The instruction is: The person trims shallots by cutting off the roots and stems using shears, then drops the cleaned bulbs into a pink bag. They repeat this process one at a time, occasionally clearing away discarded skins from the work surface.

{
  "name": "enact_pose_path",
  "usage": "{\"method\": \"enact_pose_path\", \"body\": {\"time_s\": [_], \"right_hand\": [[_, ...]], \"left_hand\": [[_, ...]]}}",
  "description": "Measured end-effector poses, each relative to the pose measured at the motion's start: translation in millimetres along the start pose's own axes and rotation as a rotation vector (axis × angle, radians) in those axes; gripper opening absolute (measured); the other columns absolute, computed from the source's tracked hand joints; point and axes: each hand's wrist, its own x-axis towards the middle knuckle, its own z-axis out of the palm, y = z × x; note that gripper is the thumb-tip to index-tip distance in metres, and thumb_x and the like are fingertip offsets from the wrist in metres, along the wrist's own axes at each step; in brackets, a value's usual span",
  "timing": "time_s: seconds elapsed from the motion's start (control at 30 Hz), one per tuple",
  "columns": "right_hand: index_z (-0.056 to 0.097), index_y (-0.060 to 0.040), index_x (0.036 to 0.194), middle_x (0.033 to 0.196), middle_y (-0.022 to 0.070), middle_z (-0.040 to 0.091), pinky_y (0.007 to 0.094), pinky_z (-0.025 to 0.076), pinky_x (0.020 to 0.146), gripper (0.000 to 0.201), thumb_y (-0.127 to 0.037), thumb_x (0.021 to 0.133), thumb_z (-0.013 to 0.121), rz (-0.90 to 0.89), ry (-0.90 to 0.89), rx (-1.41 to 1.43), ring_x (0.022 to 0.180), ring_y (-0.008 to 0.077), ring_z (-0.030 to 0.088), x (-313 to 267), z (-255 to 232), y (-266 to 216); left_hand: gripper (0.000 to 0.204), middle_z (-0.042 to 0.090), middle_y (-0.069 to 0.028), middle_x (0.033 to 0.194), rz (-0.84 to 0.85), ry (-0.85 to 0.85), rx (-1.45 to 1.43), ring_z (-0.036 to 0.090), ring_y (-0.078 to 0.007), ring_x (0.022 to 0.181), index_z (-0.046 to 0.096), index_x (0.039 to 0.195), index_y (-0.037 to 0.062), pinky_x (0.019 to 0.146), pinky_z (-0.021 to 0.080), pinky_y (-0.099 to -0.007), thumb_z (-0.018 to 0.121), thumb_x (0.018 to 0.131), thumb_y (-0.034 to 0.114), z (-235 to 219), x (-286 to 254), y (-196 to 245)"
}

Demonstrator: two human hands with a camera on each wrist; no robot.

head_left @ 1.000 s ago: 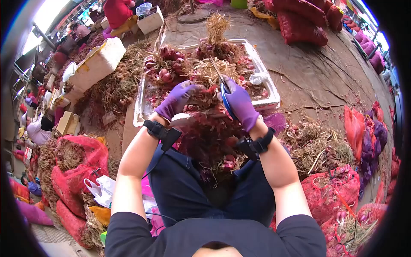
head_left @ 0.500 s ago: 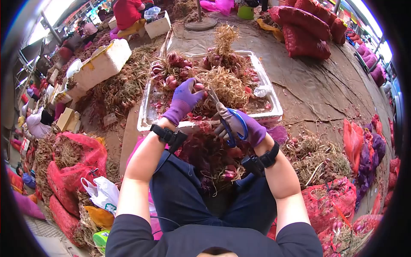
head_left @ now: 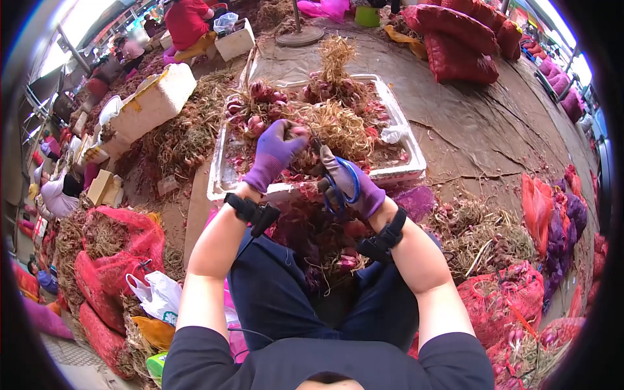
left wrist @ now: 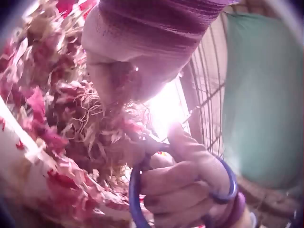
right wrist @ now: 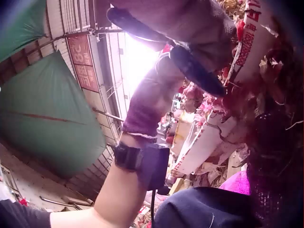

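My left hand (head_left: 273, 153), in a purple glove, pinches a pinkish shallot bulb (head_left: 299, 132) over the near half of a white foam tray (head_left: 217, 177). Close beside it on the right, my gloved right hand (head_left: 361, 190) grips scissors (head_left: 355, 174) by their blue handles. The blades point toward the left hand and are partly hidden. In the left wrist view, the right hand's fingers (left wrist: 173, 180) curl through the handle loops. Dry shallot tops (head_left: 335, 129) form a tangled heap in the tray, with several red bulbs (head_left: 257, 125) at its left.
Red net sacks (head_left: 500, 292) and dry stalks (head_left: 484, 224) lie to my right. At my left are more red netting (head_left: 127, 250) and a white plastic bag (head_left: 156, 296). A tipped foam box (head_left: 153, 97) rests on the stalk pile beyond, and a person in red (head_left: 187, 26) sits farther back.
The left hand has moved away from me and now shows a bulb at its fingertips. The right hand with the scissors has dropped back toward me, then shifted slightly left toward the left hand.
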Motion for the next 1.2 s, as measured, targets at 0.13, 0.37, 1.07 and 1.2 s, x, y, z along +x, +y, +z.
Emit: {"method": "enact_pose_path", "body": {"time_s": [0.13,0.37,1.07,1.2], "right_hand": [[0.057,-0.0064,0.096,0.063,0.0008,0.054,0.0230,0.038,0.044,0.067,-0.072,0.088,0.045,-0.021,0.017,-0.122,0.050,0.0085,0.048,6.4,-4.4,5.4],[0.056,-0.0096,0.106,0.073,0.0025,0.056,0.0257,0.043,0.046,0.050,-0.057,0.096,0.046,0.093,-0.202,0.313,0.053,0.0123,0.052,9.1,-1.7,14.6],[0.037,-0.0082,0.141,0.124,0.0126,0.056,0.0519,0.049,0.085,0.072,-0.059,0.091,0.050,-0.031,-0.258,0.299,0.103,0.0252,0.060,11.9,-35.2,9.9],[0.065,-0.0013,0.098,0.087,0.0158,0.069,0.0431,0.051,0.071,0.044,-0.043,0.084,0.059,-0.225,0.253,-0.540,0.079,0.0316,0.068,9.8,-41.6,-7.4]], "left_hand": [[0.012,0.067,-0.0005,0.088,-0.567,-0.158,-1.035,0.066,-0.0146,0.081,0.065,0.099,0.0116,0.074,0.056,-0.0319,0.064,0.088,0.018,-2.2,5.6,-28.2],[0.018,0.065,-0.0024,0.092,-0.075,-0.067,-0.412,0.060,-0.0099,0.081,0.063,0.097,0.0052,0.073,0.049,-0.0238,0.065,0.088,0.020,8.1,-7.2,-5.8],[0.020,0.070,-0.0110,0.101,-0.289,-0.021,-1.205,0.067,-0.0200,0.094,0.063,0.109,0.0011,0.083,0.057,-0.0306,0.052,0.098,0.014,-27.4,13.2,-84.1],[0.031,0.061,-0.0128,0.123,0.041,-0.105,-0.758,0.060,-0.0210,0.112,0.053,0.127,0.0012,0.095,0.052,-0.0293,0.050,0.098,0.010,-13.4,4.0,-80.4]]}}
